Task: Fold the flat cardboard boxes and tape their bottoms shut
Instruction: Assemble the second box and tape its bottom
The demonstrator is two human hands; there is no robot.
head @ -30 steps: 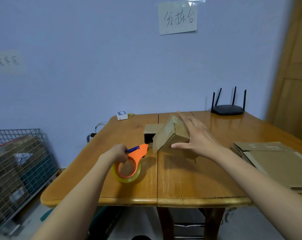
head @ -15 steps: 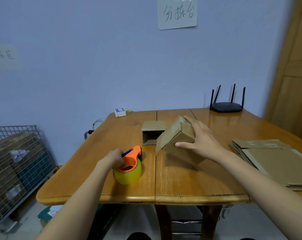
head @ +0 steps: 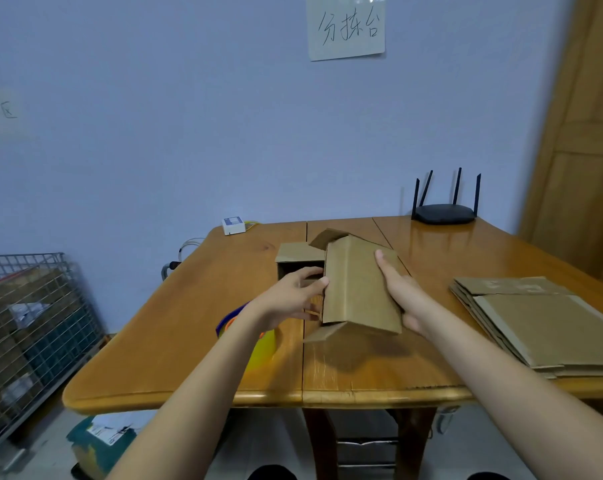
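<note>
1. Brown box [head: 359, 289] sits in the middle of the frame, and you hold it over the table [head: 196, 327] with both hands.
2. Your left hand [head: 289, 296] is on the box's left edge, with its fingers bent around that edge.
3. Your right hand [head: 402, 296] lies on the box's right side, thumb on top. You cannot see its other fingers behind the box.
4. One flap sticks out at the box's near end, and one at its far end.
5. A second box [head: 295, 258] stands just behind, dark open side facing you.
6. The tape tool [head: 258, 341] rests on the table under your left wrist, lower left of the box.
7. Flat boxes [head: 549, 320] lie stacked at the right.
8. A router [head: 445, 211] sits at the far edge.
</note>
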